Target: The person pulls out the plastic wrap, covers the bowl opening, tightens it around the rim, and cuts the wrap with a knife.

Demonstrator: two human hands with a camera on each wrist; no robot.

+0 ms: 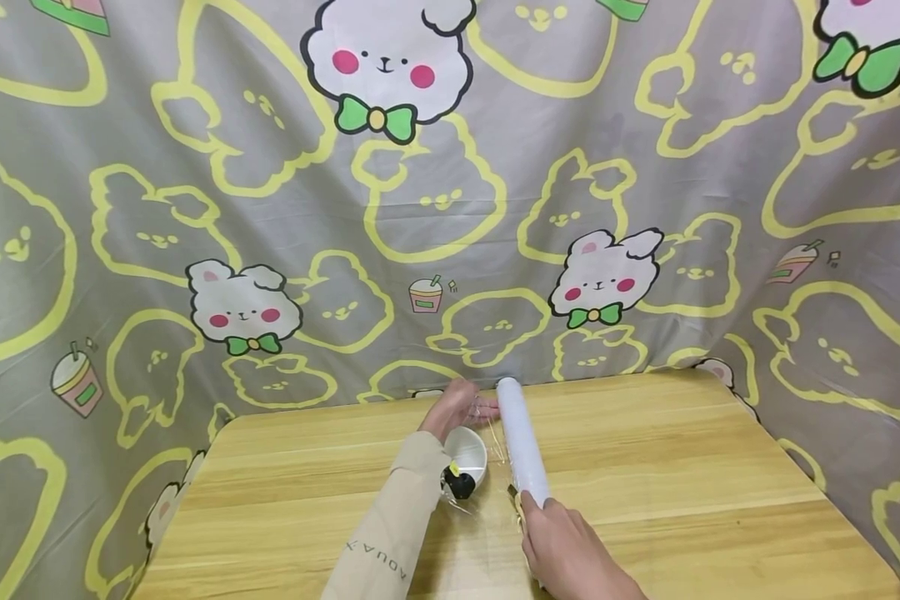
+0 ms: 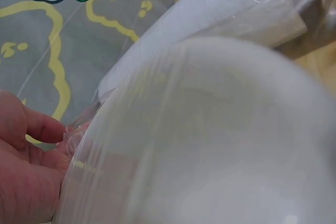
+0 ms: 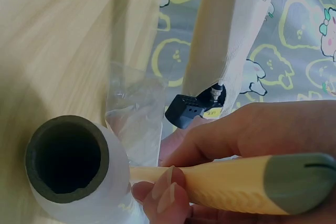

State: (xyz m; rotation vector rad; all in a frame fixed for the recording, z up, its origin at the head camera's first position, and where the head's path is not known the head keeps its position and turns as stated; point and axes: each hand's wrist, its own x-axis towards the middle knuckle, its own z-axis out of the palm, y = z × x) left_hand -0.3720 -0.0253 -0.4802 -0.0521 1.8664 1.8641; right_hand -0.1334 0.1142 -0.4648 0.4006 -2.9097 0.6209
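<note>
A: Item one, far left?

B: Left hand (image 1: 456, 406), beige sleeve (image 1: 390, 533), at the table's far edge. Fingertips pinch the free edge of the cling film sheet (image 1: 487, 442); the left wrist view shows the fingers (image 2: 31, 129) curled on the crinkled film (image 2: 157, 145).

A: Beneath it?

B: White bowl (image 1: 468, 454), upright on the wooden table (image 1: 682, 467), just at 5 o'clock from the left hand. The film lies stretched over its mouth. A small black wrist camera (image 1: 459, 485) sits at the bowl's near rim.

A: Next rightward?

B: Cling film roll (image 1: 521, 442), lying flat on the table, touching or just beside the bowl's right side; which, I cannot tell. Long axis runs from about 11 o'clock at the far end to 5 o'clock at the near end. The near end shows an open cardboard core (image 3: 65, 158).

A: And the last entry?

B: Right hand (image 1: 570, 550), at the roll's near end, fingers wrapped round a yellow-handled tool (image 3: 236, 182) with a grey-green cap, pressed against the roll. Its type is not legible.

A: Surround?

B: Grey cartoon-rabbit curtain (image 1: 195, 208) behind and to both sides.
</note>
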